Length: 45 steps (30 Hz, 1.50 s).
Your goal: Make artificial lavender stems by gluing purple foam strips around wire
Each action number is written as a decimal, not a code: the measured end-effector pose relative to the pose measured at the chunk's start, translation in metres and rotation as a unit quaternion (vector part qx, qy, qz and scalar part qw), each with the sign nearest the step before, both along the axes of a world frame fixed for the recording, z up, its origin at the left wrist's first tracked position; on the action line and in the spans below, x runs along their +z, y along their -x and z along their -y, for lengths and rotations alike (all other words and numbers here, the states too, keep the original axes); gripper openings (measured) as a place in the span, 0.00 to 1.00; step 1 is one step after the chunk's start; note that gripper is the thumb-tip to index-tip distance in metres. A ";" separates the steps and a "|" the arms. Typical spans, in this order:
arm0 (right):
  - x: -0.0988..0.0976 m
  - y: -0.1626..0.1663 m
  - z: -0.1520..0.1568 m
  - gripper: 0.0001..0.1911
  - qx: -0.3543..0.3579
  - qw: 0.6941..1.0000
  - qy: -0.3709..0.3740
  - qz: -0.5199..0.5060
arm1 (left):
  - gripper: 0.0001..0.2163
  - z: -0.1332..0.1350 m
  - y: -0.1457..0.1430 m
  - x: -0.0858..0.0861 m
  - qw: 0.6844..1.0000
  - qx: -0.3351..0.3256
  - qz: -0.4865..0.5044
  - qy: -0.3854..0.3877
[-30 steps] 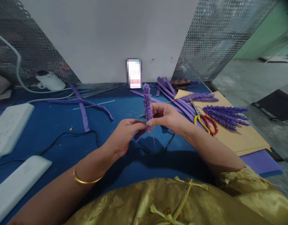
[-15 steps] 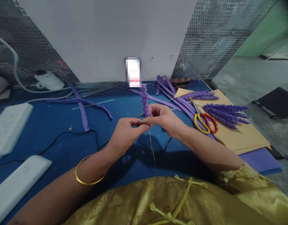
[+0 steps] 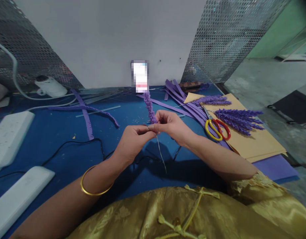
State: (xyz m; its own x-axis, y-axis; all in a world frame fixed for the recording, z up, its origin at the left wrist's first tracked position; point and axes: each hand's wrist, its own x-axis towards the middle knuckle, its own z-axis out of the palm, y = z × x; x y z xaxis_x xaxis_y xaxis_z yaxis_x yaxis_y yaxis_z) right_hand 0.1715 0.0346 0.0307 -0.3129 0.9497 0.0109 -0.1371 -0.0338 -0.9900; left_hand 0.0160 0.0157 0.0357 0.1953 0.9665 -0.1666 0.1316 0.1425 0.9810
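Note:
Both my hands meet above the blue table [image 3: 55, 132] at the base of a purple foam lavender spike [image 3: 149, 106]. My right hand [image 3: 170, 125] is closed round the spike's lower end. My left hand [image 3: 133, 142] pinches the same spot from the left, fingertips against the right hand's. A thin metal wire [image 3: 161, 154] hangs down from the pinch toward me. The spike leans up and to the left, away from me.
Red and yellow scissors [image 3: 214, 127] lie right of my hands beside finished lavender spikes [image 3: 239, 119] on tan card [image 3: 255, 142]. Purple foam strips [image 3: 89, 114] lie at the back. White power strips [image 3: 9, 136] and a black cable [image 3: 75, 143] are on the left.
The lavender spike has tilted from upright to leaning left and sits lower. The loose purple strip end below my fingers is no longer visible. Both hands stayed together.

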 end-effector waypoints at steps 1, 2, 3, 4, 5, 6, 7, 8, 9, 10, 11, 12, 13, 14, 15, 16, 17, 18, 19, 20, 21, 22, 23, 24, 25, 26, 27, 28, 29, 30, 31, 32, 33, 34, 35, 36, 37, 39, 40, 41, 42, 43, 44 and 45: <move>0.001 -0.001 -0.001 0.17 0.010 1.000 0.000 -0.002 | 0.04 0.000 0.000 0.000 1.000 -0.001 0.006 0.000; 0.002 -0.003 -0.002 0.16 0.023 1.000 0.004 -0.008 | 0.04 -0.001 0.001 0.000 1.000 -0.004 0.016 0.003; 0.003 -0.005 -0.003 0.15 0.039 0.999 0.011 -0.019 | 0.04 -0.001 0.002 0.000 1.000 -0.008 0.029 0.008; 0.003 -0.007 -0.005 0.14 0.056 0.998 0.022 -0.035 | 0.05 -0.002 0.003 0.000 0.999 -0.013 0.043 0.016; 0.004 -0.009 -0.008 0.13 0.075 0.995 0.034 -0.054 | 0.05 -0.003 0.003 0.001 0.998 -0.018 0.058 0.027; 0.003 -0.012 -0.011 0.13 0.093 0.992 0.047 -0.073 | 0.06 -0.003 0.004 0.001 0.996 -0.024 0.072 0.037; 0.003 -0.013 -0.013 0.12 0.111 0.988 0.057 -0.090 | 0.06 -0.003 0.004 0.001 0.995 -0.029 0.087 0.048; 0.002 -0.015 -0.016 0.13 0.130 0.984 0.064 -0.103 | 0.06 -0.003 0.005 0.001 0.993 -0.033 0.101 0.058; 0.002 -0.016 -0.018 0.14 0.147 0.981 0.066 -0.111 | 0.06 -0.003 0.005 0.001 0.990 -0.036 0.116 0.067; 0.001 -0.017 -0.019 0.15 0.163 0.978 0.064 -0.116 | 0.07 -0.003 0.005 0.001 0.988 -0.039 0.129 0.074; 0.000 -0.017 -0.020 0.15 0.174 0.976 0.059 -0.119 | 0.07 -0.003 0.004 0.002 0.986 -0.041 0.138 0.079; -0.001 -0.017 -0.021 0.15 0.183 0.974 0.052 -0.121 | 0.07 -0.002 0.004 0.002 0.985 -0.044 0.145 0.083; -0.002 -0.017 -0.021 0.15 0.187 0.974 0.045 -0.121 | 0.07 -0.002 0.004 0.002 0.984 -0.047 0.149 0.086; -0.003 -0.017 -0.021 0.15 0.187 0.974 0.039 -0.120 | 0.06 -0.001 0.004 0.002 0.984 -0.049 0.150 0.087; -0.003 -0.017 -0.020 0.15 0.184 0.975 0.035 -0.120 | 0.06 -0.001 0.005 0.003 0.984 -0.050 0.148 0.087; -0.004 -0.016 -0.020 0.15 0.179 0.976 0.032 -0.121 | 0.06 -0.001 0.005 0.003 0.984 -0.052 0.145 0.088; -0.004 -0.016 -0.020 0.14 0.171 0.977 0.030 -0.122 | 0.06 -0.001 0.005 0.003 0.984 -0.056 0.142 0.088; -0.004 -0.016 -0.019 0.14 0.162 0.979 0.030 -0.124 | 0.06 -0.002 0.006 0.003 0.984 -0.060 0.141 0.089; -0.004 -0.016 -0.019 0.14 0.153 0.980 0.031 -0.126 | 0.07 -0.002 0.006 0.004 0.983 -0.065 0.142 0.092; -0.003 -0.016 -0.019 0.14 0.146 0.981 0.031 -0.127 | 0.07 -0.003 0.007 0.004 0.982 -0.070 0.147 0.096; -0.002 -0.016 -0.019 0.15 0.141 0.982 0.031 -0.125 | 0.07 -0.004 0.008 0.005 0.980 -0.073 0.153 0.100; -0.002 -0.016 -0.019 0.15 0.140 0.982 0.029 -0.122 | 0.07 -0.005 0.008 0.005 0.979 -0.075 0.157 0.102; -0.001 -0.017 -0.019 0.15 0.141 0.983 0.025 -0.118 | 0.07 -0.006 0.009 0.006 0.980 -0.077 0.155 0.102; -0.001 -0.017 -0.020 0.15 0.143 0.983 0.020 -0.114 | 0.07 -0.006 0.009 0.006 0.981 -0.080 0.148 0.100; -0.001 -0.017 -0.020 0.15 0.145 0.983 0.014 -0.111 | 0.07 -0.007 0.009 0.006 0.983 -0.084 0.135 0.095; -0.001 -0.018 -0.020 0.15 0.146 0.983 0.009 -0.108 | 0.07 -0.007 0.009 0.006 0.985 -0.088 0.119 0.088; -0.001 -0.018 -0.021 0.15 0.147 0.983 0.004 -0.106 | 0.07 -0.007 0.009 0.005 0.987 -0.090 0.103 0.080; -0.002 -0.018 -0.021 0.14 0.148 0.984 0.002 -0.102 | 0.07 -0.007 0.009 0.005 0.989 -0.091 0.088 0.072; -0.002 -0.019 -0.021 0.14 0.149 0.984 -0.001 -0.097 | 0.07 -0.008 0.009 0.005 0.991 -0.088 0.075 0.065; -0.002 -0.019 -0.022 0.14 0.152 0.984 -0.002 -0.091 | 0.07 -0.008 0.009 0.004 0.993 -0.085 0.063 0.060; -0.003 -0.020 -0.022 0.14 0.154 0.985 -0.004 -0.083 | 0.07 -0.008 0.009 0.004 0.994 -0.080 0.054 0.057; -0.002 -0.020 -0.022 0.14 0.157 0.985 -0.005 -0.074 | 0.07 -0.008 0.009 0.003 0.994 -0.076 0.047 0.058; -0.002 -0.021 -0.021 0.13 0.159 0.985 -0.006 -0.065 | 0.07 -0.008 0.009 0.003 0.995 -0.072 0.044 0.060; -0.001 -0.021 -0.021 0.13 0.160 0.985 -0.008 -0.058 | 0.07 -0.007 0.008 0.003 0.995 -0.066 0.044 0.063; 0.000 -0.021 -0.020 0.13 0.161 0.986 -0.011 -0.052 | 0.06 -0.007 0.008 0.003 0.995 -0.062 0.046 0.066; 0.001 -0.021 -0.019 0.13 0.160 0.986 -0.016 -0.048 | 0.06 -0.007 0.007 0.002 0.995 -0.057 0.049 0.071; 0.003 -0.021 -0.018 0.13 0.158 0.986 -0.022 -0.044 | 0.06 -0.007 0.007 0.002 0.994 -0.053 0.055 0.078; 0.006 -0.019 -0.015 0.13 0.147 0.988 -0.034 -0.038 | 0.06 -0.006 0.006 0.002 0.992 -0.046 0.072 0.094; 0.007 -0.019 -0.014 0.13 0.140 0.989 -0.039 -0.035 | 0.06 -0.006 0.006 0.002 0.991 -0.042 0.081 0.101; 0.008 -0.018 -0.013 0.13 0.132 0.990 -0.045 -0.034 | 0.06 -0.006 0.005 0.002 0.990 -0.035 0.091 0.105; 0.009 -0.017 -0.011 0.14 0.123 0.990 -0.051 -0.036 | 0.06 -0.006 0.005 0.002 0.989 -0.029 0.098 0.108; 0.010 -0.016 -0.010 0.14 0.115 0.991 -0.058 -0.039 | 0.07 -0.005 0.005 0.002 0.988 -0.023 0.104 0.109; 0.010 -0.015 -0.010 0.14 0.107 0.991 -0.062 -0.042 | 0.07 -0.005 0.005 0.003 0.988 -0.017 0.106 0.108; 0.010 -0.014 -0.009 0.15 0.101 0.992 -0.065 -0.043 | 0.07 -0.004 0.005 0.003 0.988 -0.013 0.106 0.108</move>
